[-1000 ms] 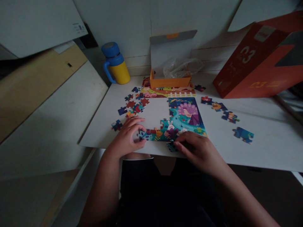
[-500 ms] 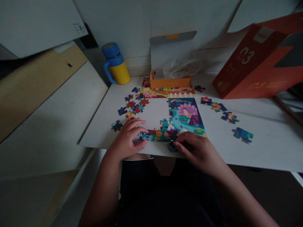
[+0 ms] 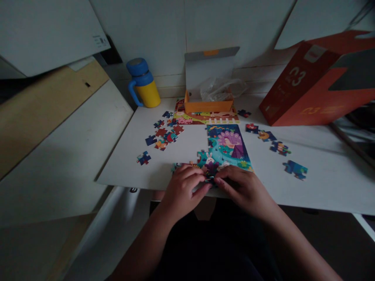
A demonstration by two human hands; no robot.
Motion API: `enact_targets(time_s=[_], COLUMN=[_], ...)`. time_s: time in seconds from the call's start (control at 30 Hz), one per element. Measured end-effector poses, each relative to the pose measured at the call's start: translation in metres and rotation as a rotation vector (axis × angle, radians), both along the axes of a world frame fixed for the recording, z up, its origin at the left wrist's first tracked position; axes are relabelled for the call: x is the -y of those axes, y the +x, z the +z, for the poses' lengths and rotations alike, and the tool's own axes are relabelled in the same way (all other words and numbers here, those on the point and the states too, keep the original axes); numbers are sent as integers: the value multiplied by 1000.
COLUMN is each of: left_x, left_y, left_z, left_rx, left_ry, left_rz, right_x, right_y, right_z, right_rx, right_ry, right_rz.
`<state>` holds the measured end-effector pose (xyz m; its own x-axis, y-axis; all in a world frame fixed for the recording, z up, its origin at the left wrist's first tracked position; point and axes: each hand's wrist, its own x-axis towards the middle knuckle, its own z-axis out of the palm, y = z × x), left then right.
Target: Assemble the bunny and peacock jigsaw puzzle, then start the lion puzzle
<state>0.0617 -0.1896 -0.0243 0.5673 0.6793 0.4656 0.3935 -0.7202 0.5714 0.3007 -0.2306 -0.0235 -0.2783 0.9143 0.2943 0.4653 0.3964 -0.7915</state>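
Note:
A dark puzzle piece (image 3: 211,180) is at the near edge of the joined puzzle (image 3: 230,142), which shows a peacock and a rabbit. My right hand (image 3: 244,187) pinches this piece from the right with thumb and fingers. From the left, my left hand (image 3: 187,187) meets the same piece, its thumb and fingertips closed at its edge. Both hands cover part of the puzzle's lower row. Loose puzzle pieces (image 3: 161,132) lie in a cluster to the left, with one separate piece (image 3: 143,157) nearer to me.
Several more pieces (image 3: 280,148) lie along the right. Behind the puzzle, an open orange box (image 3: 208,106) with clear plastic (image 3: 219,89) stands on a picture sheet (image 3: 190,118). A blue and yellow bottle (image 3: 148,91) is back left, a large red box (image 3: 295,89) back right.
My left hand has moved right, from the puzzle's left end to the dark piece, and its fingers have closed there. My right hand stays at the piece. The view has shifted slightly.

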Motion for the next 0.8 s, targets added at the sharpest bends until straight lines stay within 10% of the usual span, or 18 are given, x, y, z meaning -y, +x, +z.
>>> enact_targets(time_s=[0.17, 0.43, 0.8], left_x=[0, -23, -33], left_y=[-5, -87, -97], left_z=[2, -3, 3], left_rx=[100, -77, -273], left_ry=[-128, -146, -155], left_rz=[73, 549, 404], right_x=[0, 1, 1], right_y=[1, -1, 0], right_z=[0, 2, 0], right_rx=[6, 56, 87], right_ry=[-23, -14, 18], right_rz=[-17, -13, -21])
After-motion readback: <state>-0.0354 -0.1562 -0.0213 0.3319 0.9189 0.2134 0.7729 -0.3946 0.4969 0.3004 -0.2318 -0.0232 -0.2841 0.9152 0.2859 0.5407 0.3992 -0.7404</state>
